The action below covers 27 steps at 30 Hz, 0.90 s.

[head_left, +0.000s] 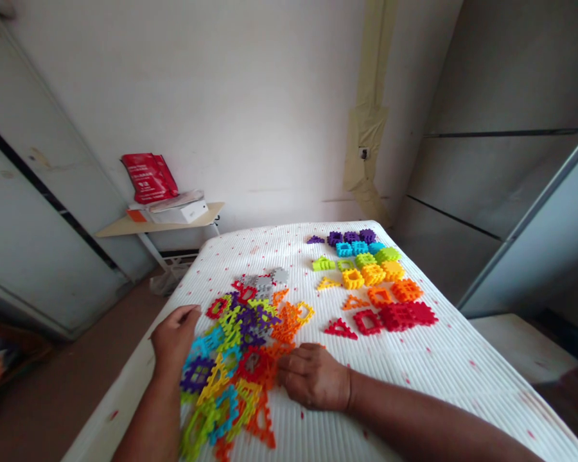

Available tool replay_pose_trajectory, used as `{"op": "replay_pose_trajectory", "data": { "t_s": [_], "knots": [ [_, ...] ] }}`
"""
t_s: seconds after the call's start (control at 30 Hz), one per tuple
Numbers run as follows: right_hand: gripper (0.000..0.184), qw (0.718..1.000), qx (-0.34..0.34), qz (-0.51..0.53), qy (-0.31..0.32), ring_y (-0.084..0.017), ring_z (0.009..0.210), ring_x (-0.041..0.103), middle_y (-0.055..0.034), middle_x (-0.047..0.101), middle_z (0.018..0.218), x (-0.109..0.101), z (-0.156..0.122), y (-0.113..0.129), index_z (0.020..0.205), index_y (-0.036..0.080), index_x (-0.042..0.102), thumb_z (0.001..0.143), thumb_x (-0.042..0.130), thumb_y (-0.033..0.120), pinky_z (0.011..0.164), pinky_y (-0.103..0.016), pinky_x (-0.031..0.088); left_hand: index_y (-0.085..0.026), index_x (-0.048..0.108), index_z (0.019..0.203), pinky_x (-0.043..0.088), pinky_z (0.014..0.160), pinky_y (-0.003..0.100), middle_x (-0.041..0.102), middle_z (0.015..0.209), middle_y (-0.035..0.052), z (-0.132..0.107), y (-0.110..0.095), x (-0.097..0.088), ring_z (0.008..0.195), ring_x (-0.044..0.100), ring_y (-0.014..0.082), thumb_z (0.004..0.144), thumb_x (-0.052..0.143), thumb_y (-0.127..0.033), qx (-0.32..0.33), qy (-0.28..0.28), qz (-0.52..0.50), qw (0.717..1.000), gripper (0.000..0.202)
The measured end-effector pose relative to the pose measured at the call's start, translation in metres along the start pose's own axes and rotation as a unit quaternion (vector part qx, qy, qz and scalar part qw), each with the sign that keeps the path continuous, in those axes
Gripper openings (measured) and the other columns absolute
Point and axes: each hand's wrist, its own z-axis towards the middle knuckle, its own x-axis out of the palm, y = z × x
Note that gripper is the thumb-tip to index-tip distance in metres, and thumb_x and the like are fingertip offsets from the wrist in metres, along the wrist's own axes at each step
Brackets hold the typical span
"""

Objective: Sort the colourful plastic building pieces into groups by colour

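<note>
A mixed heap of bright plastic interlocking tiles (241,346) lies on a white ribbed mattress (414,378). My left hand (173,340) rests at the heap's left edge, fingers curled loosely against the tiles. My right hand (313,375) lies on the heap's right side, fingers bent and touching orange and red pieces (264,366). Whether either hand grips a piece is hidden. To the right, sorted tiles lie in colour rows: purple (350,237), blue (359,248), green (366,260), yellow (370,276), orange (390,293) and red (395,317).
A small wooden shelf (158,224) against the wall holds a white box (183,210) and a red packet (149,176). Grey cabinet panels (501,179) stand to the right, a grey door (29,212) to the left. Brown floor (77,385) lies left of the mattress.
</note>
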Motion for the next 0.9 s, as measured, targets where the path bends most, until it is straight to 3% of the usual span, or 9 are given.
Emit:
{"op": "replay_pose_trajectory", "data": {
  "t_s": [0.1,0.2,0.33,0.4,0.5,0.6,0.77,0.9],
  "knots": [
    [0.013,1.000,-0.003,0.010,-0.003,-0.012,0.060,0.052,-0.0019,0.060,0.068,-0.002,-0.001,-0.001,0.086,0.016,0.056,0.088,0.043,0.017,0.052,-0.027,0.034,-0.020,0.069,0.077,0.046,0.070,0.029,0.071,0.077,0.0022,0.001,-0.034,-0.010,0.073,0.063,0.0211,0.067,0.053,-0.046,0.056,0.038,0.058,0.996,0.032],
    [0.012,1.000,-0.019,0.017,-0.011,-0.011,0.055,0.049,0.0007,0.055,0.063,-0.002,-0.001,0.000,0.083,0.017,0.054,0.087,0.043,0.015,0.049,-0.027,0.030,-0.022,0.069,0.077,0.046,0.070,0.028,0.071,0.079,0.0012,-0.005,-0.070,-0.010,0.075,0.063,0.0203,0.067,0.055,-0.044,0.097,0.121,0.053,0.986,0.028],
    [0.014,0.999,-0.006,0.032,-0.028,-0.012,0.055,0.050,0.0000,0.056,0.064,-0.005,0.000,-0.003,0.085,0.017,0.053,0.086,0.040,0.016,0.049,-0.028,0.032,-0.021,0.069,0.078,0.046,0.070,0.027,0.070,0.078,0.0013,-0.030,-0.109,0.014,0.073,0.063,0.0169,0.072,0.054,-0.035,0.194,0.271,0.009,0.943,0.021],
    [0.014,0.999,0.016,0.031,-0.037,-0.013,0.054,0.050,-0.0011,0.057,0.064,-0.010,-0.001,-0.008,0.086,0.016,0.053,0.086,0.038,0.017,0.050,-0.027,0.035,-0.021,0.069,0.073,0.045,0.073,0.028,0.069,0.077,0.0025,-0.044,-0.120,0.032,0.077,0.061,0.0171,0.072,0.054,-0.026,0.267,0.301,0.028,0.915,0.016],
    [0.015,0.997,0.048,0.028,-0.056,-0.013,0.056,0.053,-0.0022,0.057,0.065,-0.017,-0.004,-0.015,0.086,0.016,0.052,0.087,0.038,0.018,0.052,-0.026,0.038,-0.021,0.069,0.073,0.043,0.080,0.029,0.069,0.083,0.0040,-0.060,-0.126,0.059,0.084,0.060,0.0182,0.071,0.055,-0.017,0.335,0.334,0.069,0.878,0.014],
    [0.015,0.994,0.073,0.044,-0.073,-0.013,0.061,0.056,-0.0029,0.059,0.067,-0.021,-0.007,-0.021,0.086,0.017,0.051,0.088,0.037,0.019,0.056,-0.025,0.041,-0.021,0.068,0.076,0.040,0.081,0.030,0.068,0.085,0.0046,-0.069,-0.125,0.076,0.086,0.058,0.0189,0.072,0.057,-0.017,0.349,0.357,0.115,0.859,0.013],
    [0.016,0.989,0.095,0.063,-0.092,-0.013,0.062,0.057,-0.0036,0.061,0.070,-0.021,-0.008,-0.026,0.086,0.017,0.052,0.088,0.036,0.019,0.059,-0.025,0.044,-0.021,0.067,0.077,0.037,0.078,0.030,0.066,0.083,0.0036,-0.077,-0.125,0.085,0.084,0.056,0.0186,0.071,0.061,-0.024,0.349,0.371,0.176,0.842,0.009],
    [0.016,0.990,0.098,0.062,-0.085,-0.013,0.062,0.058,-0.0038,0.062,0.070,-0.020,-0.008,-0.027,0.087,0.018,0.051,0.089,0.035,0.019,0.060,-0.025,0.045,-0.020,0.065,0.071,0.036,0.075,0.029,0.063,0.081,0.0026,-0.078,-0.125,0.086,0.081,0.055,0.0171,0.069,0.062,-0.024,0.326,0.367,0.187,0.851,0.006]
  ]
}}
